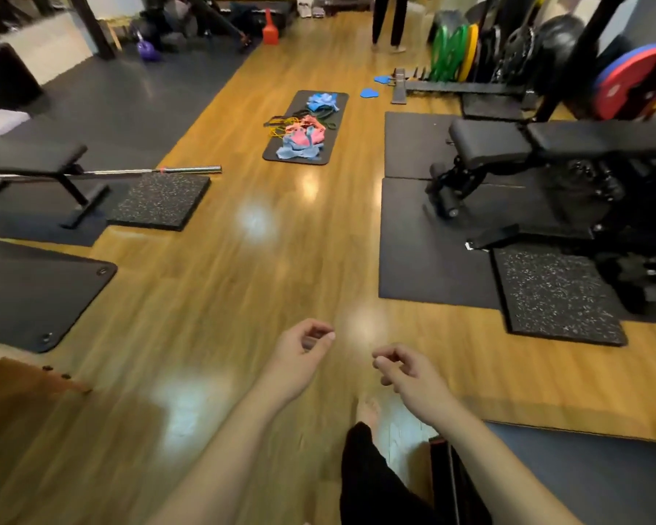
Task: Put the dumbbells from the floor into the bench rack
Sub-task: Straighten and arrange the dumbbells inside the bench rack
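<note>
now both hands hang empty above the wood floor (220, 297), left hand (300, 358) and right hand (409, 373) with fingers loosely curled. dark, blurred dumbbells (652, 274) sit far right under the bench (546, 142).

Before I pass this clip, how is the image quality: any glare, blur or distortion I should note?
Head view: several pale ceiling-light glare patches on the wooden floor; motion blur softens the weight plates and the right bench; wide-angle bending curves the edges. Both hands, left hand and right hand, are fairly sharp with loosely curled fingers holding nothing. The area under the right bench is too dark to read.
</note>
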Action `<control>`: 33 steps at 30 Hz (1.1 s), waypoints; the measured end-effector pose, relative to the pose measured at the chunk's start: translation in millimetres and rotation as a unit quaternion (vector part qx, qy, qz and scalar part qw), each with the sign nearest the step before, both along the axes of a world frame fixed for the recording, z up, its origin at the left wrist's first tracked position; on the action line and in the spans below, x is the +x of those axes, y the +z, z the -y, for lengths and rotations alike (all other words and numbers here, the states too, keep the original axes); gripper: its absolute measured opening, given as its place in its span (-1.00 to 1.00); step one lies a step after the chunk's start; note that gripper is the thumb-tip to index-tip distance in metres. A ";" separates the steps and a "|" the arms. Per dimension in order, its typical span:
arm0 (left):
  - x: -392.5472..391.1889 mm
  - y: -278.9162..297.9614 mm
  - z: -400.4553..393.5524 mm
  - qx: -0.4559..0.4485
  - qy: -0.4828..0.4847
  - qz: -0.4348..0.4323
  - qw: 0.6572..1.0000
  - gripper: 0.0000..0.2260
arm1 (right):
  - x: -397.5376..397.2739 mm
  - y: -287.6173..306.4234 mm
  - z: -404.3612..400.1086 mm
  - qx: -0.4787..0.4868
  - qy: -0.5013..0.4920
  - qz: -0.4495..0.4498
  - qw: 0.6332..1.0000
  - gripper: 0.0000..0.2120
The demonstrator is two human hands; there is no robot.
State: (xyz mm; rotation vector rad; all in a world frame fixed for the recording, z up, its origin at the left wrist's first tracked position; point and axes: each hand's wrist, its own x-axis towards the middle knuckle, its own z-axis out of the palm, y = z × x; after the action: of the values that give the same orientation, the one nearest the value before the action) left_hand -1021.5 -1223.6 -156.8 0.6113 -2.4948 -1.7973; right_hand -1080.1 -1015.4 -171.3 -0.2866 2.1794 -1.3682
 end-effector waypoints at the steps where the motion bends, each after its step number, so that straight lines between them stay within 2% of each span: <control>1: -13.4 -1.7 2.9 -0.001 -0.009 0.002 1.000 -0.94 | -7.6 -1.2 0.5 -0.001 -0.010 0.004 1.000 -0.89; 10: -181.7 7.0 3.8 0.007 -0.078 0.000 0.997 -0.95 | -137.8 5.2 -3.1 -0.026 -0.096 0.020 0.995 -0.87; 16: -301.4 15.7 -46.3 0.030 -0.146 0.000 0.989 -0.92 | -229.7 2.1 -39.0 -0.031 -0.157 0.018 0.987 -0.91; 20: -352.1 18.8 -85.0 0.057 -0.200 -0.004 0.978 -0.81 | -266.1 1.4 -68.6 -0.029 -0.218 0.015 0.975 -0.91; 23: -389.3 14.0 -108.3 0.082 -0.247 0.014 0.965 -0.93 | -287.6 -1.9 -88.3 -0.031 -0.266 0.019 0.963 -0.93; 33: -549.0 4.5 -185.9 0.074 -0.411 0.028 0.908 -0.90 | -376.4 -19.1 -142.6 -0.020 -0.451 0.044 0.891 -0.91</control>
State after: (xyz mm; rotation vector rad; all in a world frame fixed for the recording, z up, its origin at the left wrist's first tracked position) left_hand -1570.4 -1037.6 -152.3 -0.5119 -2.9120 -2.2018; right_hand -1456.4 -872.8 -190.5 0.8773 2.2813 -1.8207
